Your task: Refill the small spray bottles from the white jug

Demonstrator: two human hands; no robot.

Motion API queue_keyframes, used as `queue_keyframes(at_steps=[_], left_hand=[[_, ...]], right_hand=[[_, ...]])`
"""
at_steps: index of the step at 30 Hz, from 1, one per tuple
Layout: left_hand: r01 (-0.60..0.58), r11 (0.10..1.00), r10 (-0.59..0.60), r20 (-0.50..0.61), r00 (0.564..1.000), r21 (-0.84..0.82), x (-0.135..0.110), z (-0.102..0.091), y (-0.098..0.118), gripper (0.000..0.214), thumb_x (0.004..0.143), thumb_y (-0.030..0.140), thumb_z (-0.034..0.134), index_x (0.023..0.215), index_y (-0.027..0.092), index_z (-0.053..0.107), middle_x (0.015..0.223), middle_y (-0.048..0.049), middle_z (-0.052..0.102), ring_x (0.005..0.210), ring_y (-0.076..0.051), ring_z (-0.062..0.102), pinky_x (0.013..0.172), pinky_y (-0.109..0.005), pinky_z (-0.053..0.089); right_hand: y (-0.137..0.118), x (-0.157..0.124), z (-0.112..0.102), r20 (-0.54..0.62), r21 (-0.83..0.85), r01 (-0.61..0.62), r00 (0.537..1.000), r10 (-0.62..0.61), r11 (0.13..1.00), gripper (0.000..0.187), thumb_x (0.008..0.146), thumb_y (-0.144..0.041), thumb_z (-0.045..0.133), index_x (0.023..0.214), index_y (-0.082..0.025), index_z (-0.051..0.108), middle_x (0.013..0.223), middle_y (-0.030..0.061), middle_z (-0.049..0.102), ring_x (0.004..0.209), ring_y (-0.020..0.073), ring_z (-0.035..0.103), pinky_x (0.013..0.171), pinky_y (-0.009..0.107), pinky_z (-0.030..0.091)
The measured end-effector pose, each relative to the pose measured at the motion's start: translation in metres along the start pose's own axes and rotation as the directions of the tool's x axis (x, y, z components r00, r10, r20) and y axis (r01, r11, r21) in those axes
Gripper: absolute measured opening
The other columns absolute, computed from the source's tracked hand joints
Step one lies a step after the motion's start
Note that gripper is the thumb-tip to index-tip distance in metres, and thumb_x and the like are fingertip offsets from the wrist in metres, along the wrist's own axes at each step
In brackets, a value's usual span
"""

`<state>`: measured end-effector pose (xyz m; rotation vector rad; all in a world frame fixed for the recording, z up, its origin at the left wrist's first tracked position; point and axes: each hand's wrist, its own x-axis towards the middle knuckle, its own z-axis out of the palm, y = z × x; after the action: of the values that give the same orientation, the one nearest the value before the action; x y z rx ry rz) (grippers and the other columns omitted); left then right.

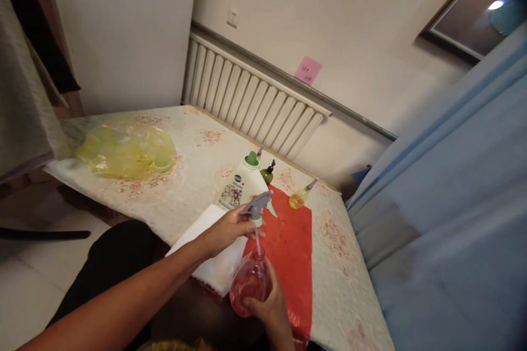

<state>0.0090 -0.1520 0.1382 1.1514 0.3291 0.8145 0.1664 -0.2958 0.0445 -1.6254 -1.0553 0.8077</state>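
Observation:
My left hand (pixel 234 226) is closed around a grey trigger spray head (pixel 256 205) with a pale green collar. Its thin dip tube (pixel 258 241) reaches down into the open neck of a clear pink bottle (pixel 248 285). The collar is apart from the bottle's mouth. My right hand (pixel 269 301) wraps round the pink bottle from the right and below. Just beyond my hands stands a large white jug (pixel 245 184) with a picture label and a green piece in its mouth. A white pad (pixel 222 263) and a red sheet (pixel 288 236) lie beneath.
Behind the jug is a green pump bottle (pixel 267 174); a spray bottle with yellow liquid (pixel 297 198) stands on the red sheet's far edge. A yellow plastic bag (pixel 123 148) and a pale green cap (pixel 162 164) lie on the left. A radiator (pixel 251 98) borders the flowered tablecloth (pixel 197 159); a blue curtain (pixel 444 192) hangs right.

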Motion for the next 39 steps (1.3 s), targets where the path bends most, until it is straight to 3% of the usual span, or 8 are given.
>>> queue_keyframes(at_steps=[9, 15, 19, 24, 28, 31, 35, 39], left_hand=[[-0.031, 0.969, 0.010, -0.084, 0.996, -0.244, 0.003, -0.022, -0.009, 0.044, 0.079, 0.040, 0.078, 0.111, 0.017, 0.060, 0.097, -0.0072, 0.072, 0.083, -0.021, 0.072, 0.076, -0.032, 0.054], [-0.016, 0.927, -0.013, -0.074, 0.997, -0.375, 0.004, -0.046, -0.018, 0.039, 0.082, 0.032, 0.077, 0.114, 0.017, 0.061, 0.099, -0.0085, 0.073, 0.088, -0.022, 0.072, 0.079, -0.033, 0.055], [-0.068, 0.883, 0.026, -0.096, 0.995, -0.465, 0.010, -0.066, -0.014, 0.040, 0.081, 0.031, 0.078, 0.115, 0.019, 0.062, 0.100, -0.0068, 0.073, 0.088, -0.020, 0.071, 0.083, -0.032, 0.054], [-0.016, 0.817, 0.047, 0.039, 0.998, -0.576, 0.012, -0.093, -0.021, 0.038, 0.079, 0.030, 0.080, 0.114, 0.023, 0.066, 0.103, -0.0061, 0.072, 0.094, -0.020, 0.070, 0.087, -0.032, 0.052], [0.129, 0.809, 0.003, 0.223, 0.975, -0.574, 0.017, -0.106, -0.044, 0.035, 0.078, 0.029, 0.081, 0.110, 0.022, 0.069, 0.102, -0.0073, 0.072, 0.100, -0.023, 0.068, 0.088, -0.036, 0.052], [0.215, 0.825, -0.049, 0.312, 0.949, -0.522, 0.026, -0.114, -0.063, 0.028, 0.079, 0.026, 0.079, 0.104, 0.019, 0.071, 0.101, -0.0097, 0.072, 0.100, -0.025, 0.068, 0.088, -0.040, 0.052], [0.289, 0.825, -0.121, 0.347, 0.930, -0.486, 0.035, -0.125, -0.083, 0.020, 0.079, 0.020, 0.078, 0.098, 0.017, 0.073, 0.100, -0.0098, 0.073, 0.099, -0.025, 0.068, 0.088, -0.040, 0.053], [0.323, 0.797, -0.146, 0.356, 0.923, -0.511, 0.040, -0.133, -0.097, 0.020, 0.079, 0.022, 0.078, 0.098, 0.018, 0.073, 0.101, -0.0091, 0.072, 0.100, -0.025, 0.067, 0.087, -0.039, 0.054]], right_hand=[[-0.002, 0.005, -0.001, 0.006, 0.010, 0.017, 1.000, -0.017, 1.000, 0.090, 0.043, -0.012, 0.074, 0.131, -0.018, 0.057, 0.132, 0.0109, 0.064, 0.126, 0.0349, 0.056, 0.108, 0.045, 0.042], [0.001, 0.012, -0.004, 0.050, 0.017, 0.022, 0.998, -0.023, 1.000, 0.089, 0.043, -0.015, 0.078, 0.130, -0.020, 0.058, 0.131, 0.0103, 0.065, 0.124, 0.0356, 0.057, 0.106, 0.044, 0.045], [0.001, 0.016, -0.008, 0.063, 0.064, 0.022, 0.998, -0.026, 0.998, 0.088, 0.046, -0.024, 0.081, 0.130, -0.020, 0.058, 0.131, 0.0118, 0.064, 0.123, 0.0370, 0.057, 0.107, 0.047, 0.044], [0.000, 0.031, -0.026, -0.056, 0.037, 0.009, 0.998, -0.007, 0.999, 0.094, 0.045, -0.031, 0.086, 0.133, -0.019, 0.055, 0.132, 0.0148, 0.064, 0.124, 0.0387, 0.057, 0.106, 0.049, 0.044], [-0.031, 0.062, -0.043, -0.092, -0.041, 0.117, 0.988, -0.121, 0.992, 0.094, 0.044, -0.039, 0.089, 0.130, -0.018, 0.058, 0.129, 0.0156, 0.065, 0.122, 0.0395, 0.058, 0.106, 0.049, 0.044], [-0.073, 0.088, -0.051, -0.025, -0.132, 0.171, 0.984, -0.176, 0.976, 0.088, 0.050, -0.034, 0.088, 0.131, -0.020, 0.057, 0.132, 0.0144, 0.063, 0.123, 0.0373, 0.058, 0.105, 0.049, 0.045], [-0.129, 0.116, -0.048, -0.041, -0.229, 0.250, 0.963, -0.266, 0.941, 0.080, 0.054, -0.029, 0.087, 0.128, -0.023, 0.059, 0.127, 0.0110, 0.066, 0.120, 0.0341, 0.060, 0.104, 0.049, 0.046], [-0.167, 0.145, -0.040, -0.038, -0.363, 0.255, 0.957, -0.288, 0.896, 0.075, 0.055, -0.023, 0.082, 0.127, -0.022, 0.059, 0.124, 0.0089, 0.067, 0.114, 0.0324, 0.063, 0.103, 0.050, 0.046]])
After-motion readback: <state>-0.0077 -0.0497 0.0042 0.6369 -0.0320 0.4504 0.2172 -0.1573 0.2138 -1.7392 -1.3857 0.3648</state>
